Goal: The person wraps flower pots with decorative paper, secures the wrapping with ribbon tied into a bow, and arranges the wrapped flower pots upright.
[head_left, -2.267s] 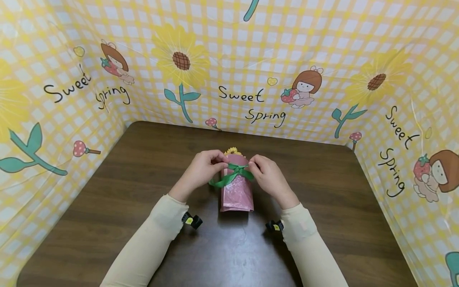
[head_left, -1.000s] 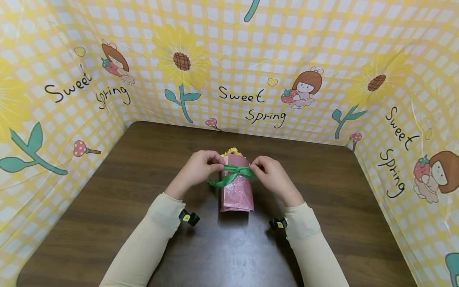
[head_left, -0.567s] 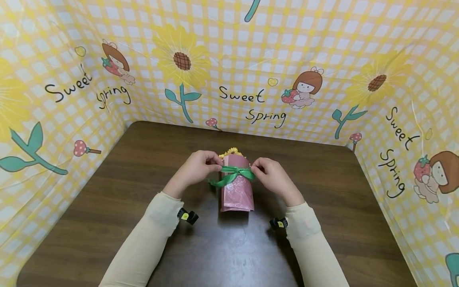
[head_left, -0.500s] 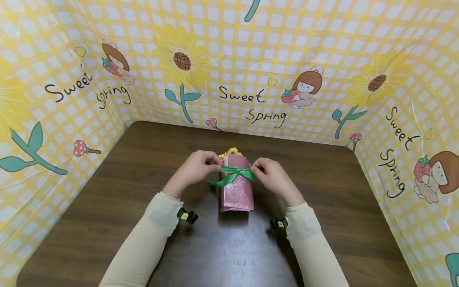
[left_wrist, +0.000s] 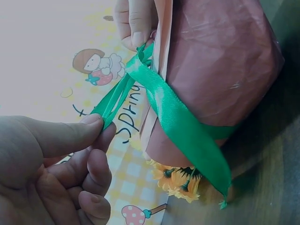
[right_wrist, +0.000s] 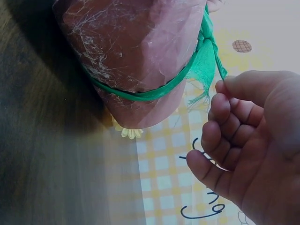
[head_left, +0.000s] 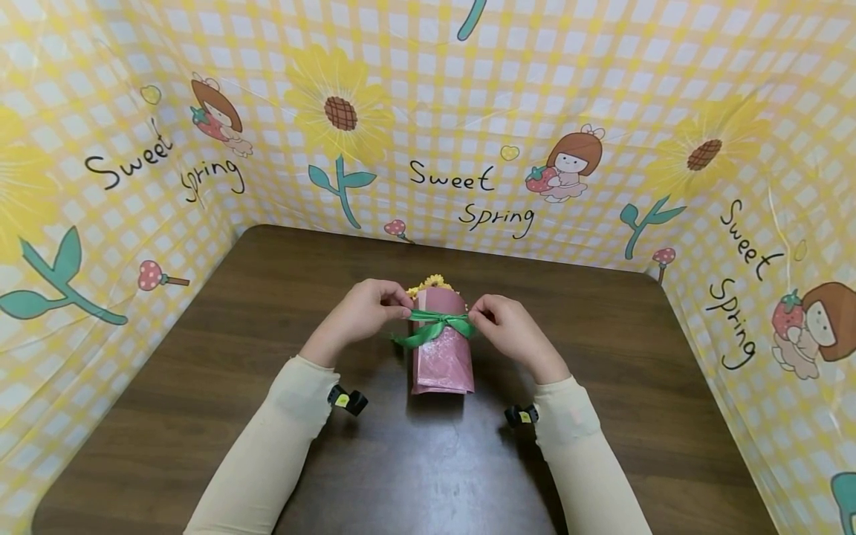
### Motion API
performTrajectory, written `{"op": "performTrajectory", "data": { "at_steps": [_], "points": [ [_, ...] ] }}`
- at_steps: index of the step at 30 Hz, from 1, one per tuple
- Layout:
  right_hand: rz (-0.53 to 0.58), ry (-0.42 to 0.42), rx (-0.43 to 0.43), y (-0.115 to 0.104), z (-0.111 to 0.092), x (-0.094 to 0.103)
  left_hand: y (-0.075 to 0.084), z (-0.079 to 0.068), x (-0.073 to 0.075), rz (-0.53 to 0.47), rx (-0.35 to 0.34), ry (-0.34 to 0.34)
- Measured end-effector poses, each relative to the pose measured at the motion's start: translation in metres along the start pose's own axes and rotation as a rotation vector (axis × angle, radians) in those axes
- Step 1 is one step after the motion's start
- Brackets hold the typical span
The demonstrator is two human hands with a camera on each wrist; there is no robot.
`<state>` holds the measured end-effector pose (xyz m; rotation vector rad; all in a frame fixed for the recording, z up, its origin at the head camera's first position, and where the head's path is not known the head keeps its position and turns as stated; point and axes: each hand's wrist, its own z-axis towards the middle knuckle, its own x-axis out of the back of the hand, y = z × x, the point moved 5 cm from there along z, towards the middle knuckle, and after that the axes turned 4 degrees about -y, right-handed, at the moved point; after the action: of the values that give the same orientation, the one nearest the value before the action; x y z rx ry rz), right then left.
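A bouquet of yellow flowers (head_left: 433, 281), wrapped in pink paper (head_left: 444, 364), lies on the brown table with its blooms toward the back wall. Round the wrap runs a green ribbon (head_left: 441, 323), knotted at the front into a bow. My left hand (head_left: 361, 316) pinches a loop of the ribbon between thumb and forefinger, left of the knot. On the other side, my right hand (head_left: 506, 327) pinches another part of the ribbon with thumb and fingertip. In the left wrist view a loose ribbon tail (left_wrist: 197, 150) hangs across the paper. Frayed ribbon threads (right_wrist: 200, 96) show in the right wrist view.
The dark wooden table (head_left: 602, 357) spreads around the bouquet. A yellow checked cloth (head_left: 455, 96) with printed flowers and figures walls the back and both sides. Each wrist wears a small black camera, the left wrist camera (head_left: 349, 400) and the right wrist camera (head_left: 520, 415).
My left hand has drawn a little to the left with its ribbon loop, and the right hand slightly to the right. The bow looks tighter and flatter. The bouquet stays in place.
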<state>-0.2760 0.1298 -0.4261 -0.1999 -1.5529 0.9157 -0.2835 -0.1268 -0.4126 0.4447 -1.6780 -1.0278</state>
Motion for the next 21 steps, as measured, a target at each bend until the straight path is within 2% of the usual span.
{"op": "performTrajectory", "data": {
  "at_steps": [21],
  "points": [
    [-0.001,0.002,0.020,0.0026,0.0003,0.0022,-0.0043,-0.0020,0.0072,0.007,0.014,-0.015]
  ]
}}
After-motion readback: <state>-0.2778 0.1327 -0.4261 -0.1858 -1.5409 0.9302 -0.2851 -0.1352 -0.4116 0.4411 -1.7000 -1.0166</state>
